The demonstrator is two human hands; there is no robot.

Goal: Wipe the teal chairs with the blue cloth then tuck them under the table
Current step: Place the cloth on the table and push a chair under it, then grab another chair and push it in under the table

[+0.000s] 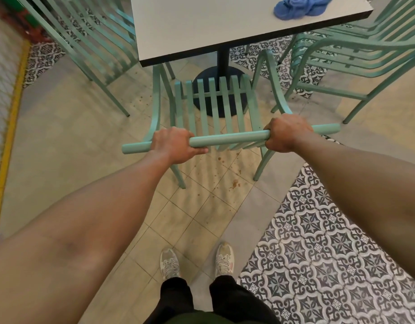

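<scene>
Both hands were wrapped around the top rail of the teal chair, fingers curled right over the tube. Left hand gripped toward one end of the rail, right hand toward the other, with a bare stretch of rail between them. The chair's slatted seat sat just past the knuckles, its front edge reaching under the near edge of the table, so partly tucked at best.

Blue cloth was nowhere near either hand, lying bunched up on the tabletop way beyond the right hand, close to the far corner. The table was a pale top with a dark edge, on a black post and round black base that showed through the seat slats.

More teal chairs were around too: one beyond the left hand, and what looked like a stack of them out past the right hand.

Floor was a mix. Plain beige tiles under the chair and the person's feet, with brownish spots and crumbs just below the hands, and patterned dark-and-white tiles off to the right-hand side. A yellow strip ran along the floor far out to the left of the left hand. Pale sneakers and black trousers were visible at the bottom.
</scene>
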